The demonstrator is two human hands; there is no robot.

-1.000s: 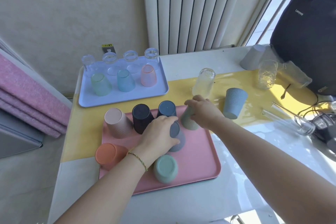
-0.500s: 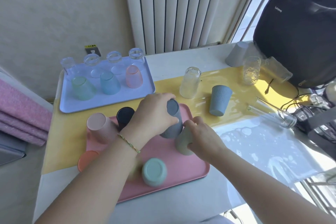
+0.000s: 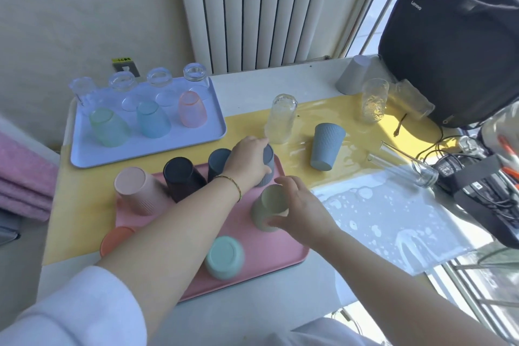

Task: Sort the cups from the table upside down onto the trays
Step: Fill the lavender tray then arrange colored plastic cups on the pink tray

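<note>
Hands are both on cups. The left hand (image 3: 247,161) curls round the side of a grey ribbed cup (image 3: 267,167), which is base up at the far right corner of the pink tray (image 3: 269,244). Just nearer than that grip, the right hand (image 3: 303,209) clasps a sage-green cup (image 3: 266,205), also base up and standing on the tray, with the thumb low on its near side and the fingers over its top.

Directly left of the left-hand grip stand a slate-blue cup (image 3: 217,161), a black cup (image 3: 181,177) and a peach cup (image 3: 137,191), all inverted. Nearer than the right-hand grip, a mint cup (image 3: 224,257) sits inverted by the tray's near edge. An orange cup (image 3: 115,240) shows at the near left corner, partly hidden by the left forearm.

To the right of the left-hand grip, apart from it, a blue-grey ribbed cup (image 3: 327,146) stands on the yellow mat (image 3: 354,121). Just beyond that grip is an inverted clear glass (image 3: 280,118). Beyond and to the left, a lavender tray (image 3: 146,153) holds four inverted clear glasses (image 3: 158,77) and three tinted tumblers (image 3: 153,119).
</note>
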